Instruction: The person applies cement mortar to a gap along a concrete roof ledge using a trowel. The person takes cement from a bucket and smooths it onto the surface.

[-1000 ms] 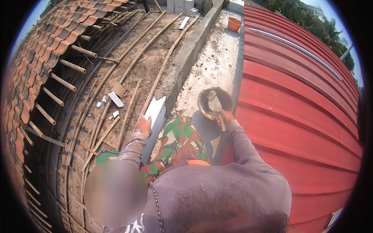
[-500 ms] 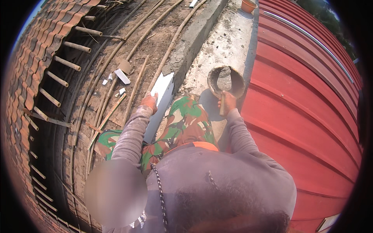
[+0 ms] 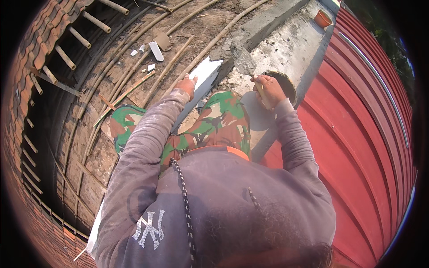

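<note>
My left hand (image 3: 187, 85) rests on the top end of a white board (image 3: 206, 71) that stands on edge along the grey concrete ledge (image 3: 286, 44). My right hand (image 3: 267, 89) grips the handle of a trowel (image 3: 243, 60). Its blade carries grey mortar and hangs over the ledge, just beyond the board's far end. A round mortar bucket (image 3: 289, 85) sits right behind that hand, mostly hidden by it. My knees in camouflage trousers (image 3: 214, 125) lie between both arms.
Red ribbed metal roofing (image 3: 357, 134) slopes down on the right. Long bamboo battens (image 3: 178, 58) and scraps of white tile (image 3: 156, 50) cross the bare roof frame on the left, with clay roof tiles (image 3: 40, 58) beyond. An orange pot (image 3: 322, 18) stands far up the ledge.
My right hand lifted the trowel out of the bucket with mortar on it and swung it left over the ledge. My left hand stayed on the white board.
</note>
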{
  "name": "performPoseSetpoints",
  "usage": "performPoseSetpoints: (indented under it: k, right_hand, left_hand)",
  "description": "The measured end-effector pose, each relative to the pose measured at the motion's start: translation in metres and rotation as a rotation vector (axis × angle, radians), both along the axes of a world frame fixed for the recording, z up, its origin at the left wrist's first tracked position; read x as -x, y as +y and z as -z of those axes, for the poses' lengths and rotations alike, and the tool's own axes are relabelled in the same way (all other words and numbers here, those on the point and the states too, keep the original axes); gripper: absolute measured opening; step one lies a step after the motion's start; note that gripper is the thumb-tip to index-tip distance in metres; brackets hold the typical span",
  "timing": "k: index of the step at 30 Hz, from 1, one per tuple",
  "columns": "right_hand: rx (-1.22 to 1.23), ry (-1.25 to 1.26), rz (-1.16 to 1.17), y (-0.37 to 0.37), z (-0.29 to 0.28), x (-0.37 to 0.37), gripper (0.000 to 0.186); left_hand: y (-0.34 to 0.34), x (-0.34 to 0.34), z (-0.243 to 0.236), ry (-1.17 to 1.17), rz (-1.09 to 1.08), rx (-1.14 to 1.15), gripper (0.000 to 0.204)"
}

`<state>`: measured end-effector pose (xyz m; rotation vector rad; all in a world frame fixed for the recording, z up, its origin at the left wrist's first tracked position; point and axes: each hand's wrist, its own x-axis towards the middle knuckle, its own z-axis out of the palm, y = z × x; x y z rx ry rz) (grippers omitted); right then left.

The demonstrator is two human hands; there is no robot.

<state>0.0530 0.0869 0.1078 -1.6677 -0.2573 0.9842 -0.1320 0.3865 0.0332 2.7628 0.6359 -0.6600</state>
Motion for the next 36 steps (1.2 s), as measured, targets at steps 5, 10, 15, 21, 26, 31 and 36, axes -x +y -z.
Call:
performPoseSetpoints:
  k: [5,10,15,21,26,31,36]
  right_hand:
    - [0.232,-0.573,-0.269,0.027,0.008,-0.062,0.04]
    - [0.526,-1.479,-0.454,0.047,0.012,-0.099,0.039]
    - [0.467,-1.304,-0.236,0.059,0.025,-0.094,0.04]
    - [0.513,-0.893,-0.457,0.057,0.054,-0.065,0.048]
    - [0.695,-1.02,-0.495,0.078,0.045,-0.082,0.052]
    - [0.78,-1.015,-0.418,0.083,0.06,-0.169,0.052]
    - [0.433,-0.346,-0.323,0.106,0.044,-0.11,0.043]
  left_hand:
    - [0.007,0.001,0.016,-0.071,-0.042,0.022,0.071]
    - [0.008,-0.002,0.02,-0.088,-0.016,0.002,0.078]
    - [0.013,0.0,0.03,-0.121,-0.026,-0.004,0.074]
    - [0.011,-0.006,0.033,-0.067,-0.036,-0.011,0.059]
    - [0.015,-0.003,0.037,-0.072,-0.04,-0.011,0.063]
    - [0.008,-0.011,0.036,-0.109,0.003,-0.004,0.063]
    - [0.02,0.007,0.038,-0.119,-0.053,0.024,0.07]
